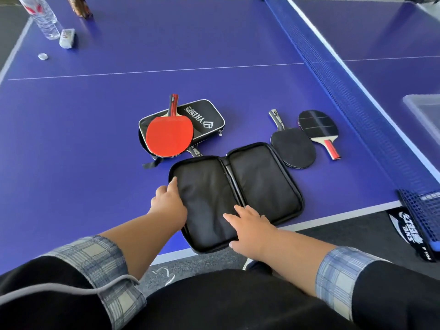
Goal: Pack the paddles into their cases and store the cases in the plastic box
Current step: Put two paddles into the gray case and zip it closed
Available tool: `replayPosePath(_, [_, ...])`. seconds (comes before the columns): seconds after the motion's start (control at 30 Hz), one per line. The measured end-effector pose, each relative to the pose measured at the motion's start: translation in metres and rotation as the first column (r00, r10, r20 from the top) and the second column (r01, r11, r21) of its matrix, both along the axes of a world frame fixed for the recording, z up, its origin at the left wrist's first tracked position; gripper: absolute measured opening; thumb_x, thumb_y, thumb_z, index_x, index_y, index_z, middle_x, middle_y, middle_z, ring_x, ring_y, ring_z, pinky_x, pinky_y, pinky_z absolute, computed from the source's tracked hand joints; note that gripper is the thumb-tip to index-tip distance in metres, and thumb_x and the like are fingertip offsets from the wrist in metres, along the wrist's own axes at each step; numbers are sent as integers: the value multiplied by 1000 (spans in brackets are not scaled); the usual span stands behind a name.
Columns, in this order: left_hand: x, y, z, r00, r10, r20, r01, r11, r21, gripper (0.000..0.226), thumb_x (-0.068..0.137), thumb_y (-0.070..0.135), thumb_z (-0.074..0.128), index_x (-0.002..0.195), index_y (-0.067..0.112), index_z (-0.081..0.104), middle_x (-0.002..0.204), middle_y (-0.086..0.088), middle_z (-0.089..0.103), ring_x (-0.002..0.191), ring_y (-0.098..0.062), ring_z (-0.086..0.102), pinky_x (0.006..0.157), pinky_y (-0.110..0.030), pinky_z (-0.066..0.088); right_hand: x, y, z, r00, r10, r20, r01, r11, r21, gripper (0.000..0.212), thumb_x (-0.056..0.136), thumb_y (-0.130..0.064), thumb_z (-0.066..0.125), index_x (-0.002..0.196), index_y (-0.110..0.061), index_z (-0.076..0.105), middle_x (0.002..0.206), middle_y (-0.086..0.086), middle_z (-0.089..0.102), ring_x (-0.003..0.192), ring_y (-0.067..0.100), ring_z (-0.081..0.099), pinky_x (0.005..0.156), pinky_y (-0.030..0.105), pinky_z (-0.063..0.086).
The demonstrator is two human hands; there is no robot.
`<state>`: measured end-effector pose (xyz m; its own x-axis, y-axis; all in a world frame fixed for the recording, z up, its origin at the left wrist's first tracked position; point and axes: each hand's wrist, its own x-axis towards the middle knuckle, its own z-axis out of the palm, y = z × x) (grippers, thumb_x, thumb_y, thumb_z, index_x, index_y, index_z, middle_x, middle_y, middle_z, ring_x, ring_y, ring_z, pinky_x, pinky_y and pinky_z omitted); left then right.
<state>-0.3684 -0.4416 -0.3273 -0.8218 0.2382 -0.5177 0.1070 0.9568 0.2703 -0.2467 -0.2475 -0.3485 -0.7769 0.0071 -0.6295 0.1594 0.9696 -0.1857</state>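
A: Where is the open case (238, 194)?
B: Flat at the table's (95, 115) near edge, both halves spread. The right hand (252, 227) lies on it, fingers straight and splayed. The left hand (166, 198) is at its left rim, grip unclear.
A: And the paddles?
B: A red paddle (169, 136) lies on the shut case (204, 117). 2 more, a black paddle (294, 146) and a striped paddle (319, 126), lie just right of the open case. The box (421, 113) sits beyond the net (357, 103).

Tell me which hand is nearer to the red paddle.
Left. The left hand is at the left edge of the open case, directly on the near side of the red paddle; the right hand rests flat on the case, farther toward the person.
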Motion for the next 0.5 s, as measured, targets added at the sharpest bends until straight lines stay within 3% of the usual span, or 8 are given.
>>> replayPosePath(0.1, [9, 10, -4, 976, -201, -85, 198, 979, -44, 74, 97, 20, 46, 156, 39, 7, 164, 0, 7, 146, -30, 16, 106, -48, 39, 1, 8, -4, 993, -99, 58, 97, 995, 29, 87, 89, -50, 57, 158, -36, 6, 168, 4, -5, 153, 37, -3, 117, 63, 18])
replayPosePath(0.2, [8, 25, -22, 887, -454, -82, 445, 889, -109, 68, 100, 33, 43, 156, 39, 6, 166, -1, 2, 151, -29, 4, 117, -46, 21, 3, 16, -6, 986, -114, 124, 122, 990, -64, 93, 87, -52, 60, 159, -35, 4, 169, 6, -7, 153, 36, 5, 120, 51, 24])
replayPosePath(0.37, [11, 67, -32, 790, -606, -90, 594, 793, -132, 64, 101, 40, 40, 156, 37, 7, 167, -3, 3, 152, -31, 3, 120, -46, 15, 4, 30, 0, 989, -134, 65, 145, 962, -232, 90, 86, -50, 61, 160, -31, 13, 169, 5, 5, 153, 23, 18, 121, 38, 23])
replayPosePath(0.5, [7, 103, -31, 720, -686, -104, 673, 727, -137, 64, 102, 41, 39, 156, 36, 7, 166, -5, 3, 152, -30, 4, 120, -46, 16, 3, 59, 5, 980, -187, -69, 174, 970, -170, 76, 92, -46, 56, 158, -29, 23, 167, 3, 16, 151, 26, 20, 119, 46, 26])
